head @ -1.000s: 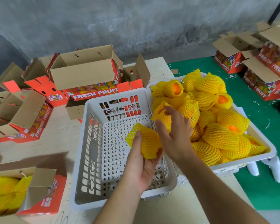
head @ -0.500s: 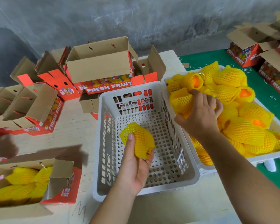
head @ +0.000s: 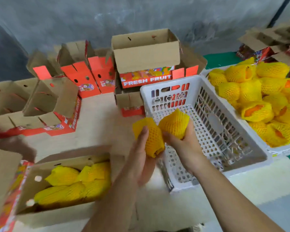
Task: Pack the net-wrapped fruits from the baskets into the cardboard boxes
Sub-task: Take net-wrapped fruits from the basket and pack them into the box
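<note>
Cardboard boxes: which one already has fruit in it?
The open box nearest the person, at lower left, holds yellow net-wrapped fruits. The other boxes show no fruit inside.

Yellow foam netting with a fine mesh pattern is seen on the fruits [head: 251, 91]; orange skin shows through gaps. White perforated plastic on the basket [head: 224, 131]. Brown cardboard inside the boxes [head: 146, 52], red printed outsides, white "FRESH FRUIT" lettering. Green floor mat [head: 221, 58], grey wall [head: 107, 17].
</note>
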The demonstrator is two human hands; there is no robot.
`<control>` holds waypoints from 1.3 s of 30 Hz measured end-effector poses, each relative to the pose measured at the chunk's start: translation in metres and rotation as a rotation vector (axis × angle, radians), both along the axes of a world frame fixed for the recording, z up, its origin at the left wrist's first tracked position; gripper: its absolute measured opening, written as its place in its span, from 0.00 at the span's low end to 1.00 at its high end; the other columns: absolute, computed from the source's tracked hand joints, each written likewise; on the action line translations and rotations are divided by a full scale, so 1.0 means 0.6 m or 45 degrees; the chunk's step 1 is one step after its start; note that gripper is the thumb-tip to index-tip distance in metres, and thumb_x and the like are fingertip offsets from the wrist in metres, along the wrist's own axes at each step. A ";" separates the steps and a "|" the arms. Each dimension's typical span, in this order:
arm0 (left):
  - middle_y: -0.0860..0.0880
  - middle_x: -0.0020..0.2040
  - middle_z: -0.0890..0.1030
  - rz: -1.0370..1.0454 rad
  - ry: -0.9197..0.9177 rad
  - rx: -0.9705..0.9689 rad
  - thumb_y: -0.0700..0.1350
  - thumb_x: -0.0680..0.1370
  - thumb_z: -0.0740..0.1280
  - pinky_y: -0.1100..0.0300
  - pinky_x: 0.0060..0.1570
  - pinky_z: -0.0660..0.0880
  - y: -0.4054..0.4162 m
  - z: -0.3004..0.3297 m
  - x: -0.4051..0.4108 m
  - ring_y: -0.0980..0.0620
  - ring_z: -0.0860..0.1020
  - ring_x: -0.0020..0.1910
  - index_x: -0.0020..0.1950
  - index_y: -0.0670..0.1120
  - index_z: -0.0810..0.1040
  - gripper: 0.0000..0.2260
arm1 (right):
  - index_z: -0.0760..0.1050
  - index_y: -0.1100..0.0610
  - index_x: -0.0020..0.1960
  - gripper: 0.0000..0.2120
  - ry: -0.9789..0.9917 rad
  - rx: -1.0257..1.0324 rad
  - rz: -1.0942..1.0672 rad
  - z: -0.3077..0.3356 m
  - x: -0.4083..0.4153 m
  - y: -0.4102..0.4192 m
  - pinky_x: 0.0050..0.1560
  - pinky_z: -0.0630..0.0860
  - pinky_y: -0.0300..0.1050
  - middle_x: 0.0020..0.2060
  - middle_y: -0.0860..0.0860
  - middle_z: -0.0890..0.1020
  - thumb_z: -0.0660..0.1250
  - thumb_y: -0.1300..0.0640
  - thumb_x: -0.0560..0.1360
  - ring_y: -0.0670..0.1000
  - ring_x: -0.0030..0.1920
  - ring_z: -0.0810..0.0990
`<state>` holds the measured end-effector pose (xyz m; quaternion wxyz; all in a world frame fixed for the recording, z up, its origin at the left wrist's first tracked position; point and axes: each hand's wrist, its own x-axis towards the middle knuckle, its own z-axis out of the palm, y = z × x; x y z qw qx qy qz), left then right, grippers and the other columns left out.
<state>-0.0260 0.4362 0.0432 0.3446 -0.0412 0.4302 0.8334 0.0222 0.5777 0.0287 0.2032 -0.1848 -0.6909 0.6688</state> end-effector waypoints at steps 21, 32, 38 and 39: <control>0.58 0.70 0.68 -0.699 1.521 -1.644 0.59 0.72 0.74 0.50 0.64 0.71 -0.579 -0.081 -0.179 0.49 0.71 0.68 0.72 0.66 0.65 0.31 | 0.66 0.39 0.67 0.41 -0.394 0.207 0.166 -0.032 -0.105 -0.425 0.60 0.78 0.60 0.58 0.50 0.81 0.79 0.34 0.59 0.56 0.59 0.81; 0.52 0.72 0.61 -0.809 1.487 -2.058 0.67 0.73 0.67 0.44 0.74 0.56 -0.571 -0.091 -0.179 0.44 0.59 0.74 0.77 0.62 0.59 0.35 | 0.45 0.42 0.83 0.44 -0.854 1.454 0.912 -0.072 -0.117 -0.449 0.77 0.51 0.58 0.82 0.46 0.54 0.65 0.37 0.75 0.58 0.77 0.54; 0.57 0.55 0.80 -0.224 1.434 -1.371 0.52 0.80 0.64 0.53 0.59 0.76 -0.454 -0.056 -0.128 0.61 0.76 0.54 0.60 0.53 0.79 0.11 | 0.73 0.53 0.73 0.23 -0.269 0.959 0.512 -0.033 -0.073 -0.377 0.69 0.69 0.45 0.65 0.48 0.79 0.64 0.65 0.79 0.52 0.66 0.75; 0.59 0.53 0.81 -0.214 1.447 -1.309 0.49 0.81 0.65 0.57 0.56 0.77 -0.418 -0.052 -0.116 0.62 0.77 0.52 0.58 0.53 0.80 0.08 | 0.74 0.54 0.71 0.22 -0.220 0.920 0.432 -0.026 -0.063 -0.361 0.67 0.69 0.40 0.63 0.46 0.79 0.64 0.67 0.78 0.49 0.64 0.76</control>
